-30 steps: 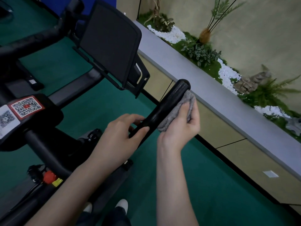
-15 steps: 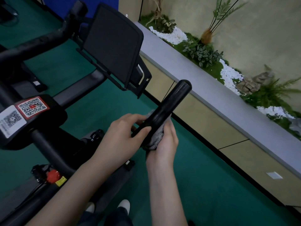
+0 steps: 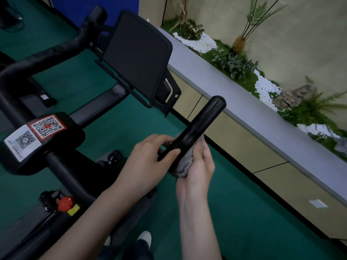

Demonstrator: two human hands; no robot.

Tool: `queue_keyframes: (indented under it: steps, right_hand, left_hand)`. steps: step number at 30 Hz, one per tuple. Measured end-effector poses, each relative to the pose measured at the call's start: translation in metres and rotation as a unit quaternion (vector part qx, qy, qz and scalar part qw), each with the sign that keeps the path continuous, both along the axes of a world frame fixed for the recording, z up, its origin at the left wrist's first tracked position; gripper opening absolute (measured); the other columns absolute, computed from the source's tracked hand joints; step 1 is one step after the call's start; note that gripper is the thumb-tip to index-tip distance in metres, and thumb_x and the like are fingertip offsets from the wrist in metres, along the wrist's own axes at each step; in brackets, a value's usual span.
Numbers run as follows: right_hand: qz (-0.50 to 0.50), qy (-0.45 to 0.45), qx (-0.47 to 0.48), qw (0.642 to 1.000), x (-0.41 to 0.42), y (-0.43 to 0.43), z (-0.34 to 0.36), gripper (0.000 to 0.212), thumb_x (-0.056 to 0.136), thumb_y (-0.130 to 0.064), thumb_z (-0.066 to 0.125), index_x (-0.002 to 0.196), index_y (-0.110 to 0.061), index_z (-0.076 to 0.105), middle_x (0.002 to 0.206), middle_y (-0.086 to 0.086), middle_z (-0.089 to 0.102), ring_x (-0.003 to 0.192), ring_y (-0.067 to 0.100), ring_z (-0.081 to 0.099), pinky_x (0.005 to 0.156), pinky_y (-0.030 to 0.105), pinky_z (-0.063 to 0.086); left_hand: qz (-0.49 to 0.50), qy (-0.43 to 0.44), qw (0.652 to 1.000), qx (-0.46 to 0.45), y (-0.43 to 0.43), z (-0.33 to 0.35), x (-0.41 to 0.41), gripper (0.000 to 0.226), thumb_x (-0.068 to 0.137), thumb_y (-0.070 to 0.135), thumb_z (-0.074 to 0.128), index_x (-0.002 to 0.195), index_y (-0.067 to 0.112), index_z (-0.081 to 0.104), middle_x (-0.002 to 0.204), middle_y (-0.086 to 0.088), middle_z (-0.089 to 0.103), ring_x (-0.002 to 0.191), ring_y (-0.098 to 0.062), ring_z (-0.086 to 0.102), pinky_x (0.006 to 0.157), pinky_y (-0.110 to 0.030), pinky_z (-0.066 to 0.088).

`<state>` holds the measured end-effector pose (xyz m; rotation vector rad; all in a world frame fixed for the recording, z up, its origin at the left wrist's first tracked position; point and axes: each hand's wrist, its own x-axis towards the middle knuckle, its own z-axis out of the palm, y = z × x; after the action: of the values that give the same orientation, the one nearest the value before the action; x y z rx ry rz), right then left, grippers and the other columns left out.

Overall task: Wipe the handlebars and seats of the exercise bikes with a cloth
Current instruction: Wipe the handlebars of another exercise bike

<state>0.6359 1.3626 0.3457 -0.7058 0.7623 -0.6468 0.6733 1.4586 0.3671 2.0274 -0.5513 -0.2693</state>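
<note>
A black right handlebar grip of the exercise bike juts up and to the right in the head view. My left hand grips its lower part, thumb on top. My right hand holds a grey cloth wrapped against the underside of the bar, just beside my left hand. The bar's upper end is bare. The left handlebar curves away at the upper left. The seat is out of sight.
A black screen stands on the bike between the handlebars. QR stickers sit on the stem, a red knob below. A grey planter ledge with plants runs along the right. Green floor lies underneath.
My right hand has slid the cloth down the bar from its tip to beside my left hand. My left hand kept its grip.
</note>
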Motion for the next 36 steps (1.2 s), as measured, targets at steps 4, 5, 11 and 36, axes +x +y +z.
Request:
queue_keyframes:
  steps: [4,5,11,36]
  right_hand:
    - [-0.025,0.014,-0.038,0.999,-0.002,0.003,-0.002,0.028,0.098,-0.007,0.047,0.123,-0.008,0.061,0.12,0.014,0.067,0.113,0.027,0.063,0.103,0.045,0.046]
    - [-0.041,0.012,-0.051,0.998,0.002,-0.002,0.002,0.027,0.098,-0.005,0.047,0.122,-0.007,0.061,0.121,0.015,0.066,0.112,0.027,0.063,0.102,0.044,0.047]
    - [-0.161,0.024,-0.338,0.927,0.022,-0.033,0.031,0.024,0.093,0.002,0.055,0.112,-0.009,0.064,0.102,-0.004,0.069,0.097,0.003,0.066,0.086,0.018,0.051]
    - [0.259,0.058,-0.889,0.374,0.017,-0.056,0.055,0.012,0.091,0.0,0.06,0.098,0.0,0.07,0.096,0.008,0.07,0.098,0.027,0.063,0.102,0.035,0.039]
  left_hand:
    - [0.001,-0.001,1.0,0.005,0.0,0.0,0.001,0.024,0.088,0.034,0.062,0.111,0.026,0.064,0.102,0.014,0.061,0.089,-0.003,0.056,0.076,-0.007,0.039]
    - [-0.001,0.001,1.0,0.006,0.0,0.0,0.0,0.025,0.089,0.034,0.061,0.112,0.026,0.064,0.102,0.014,0.061,0.089,-0.003,0.056,0.075,-0.006,0.039]
    - [-0.002,0.01,1.0,0.007,0.0,0.001,0.0,0.023,0.089,0.035,0.06,0.11,0.027,0.064,0.102,0.014,0.06,0.087,-0.004,0.055,0.073,-0.009,0.039]
    - [0.023,0.039,0.999,-0.01,0.003,0.0,0.002,0.028,0.084,0.039,0.065,0.106,0.021,0.066,0.102,0.007,0.064,0.089,-0.012,0.058,0.084,-0.026,0.044]
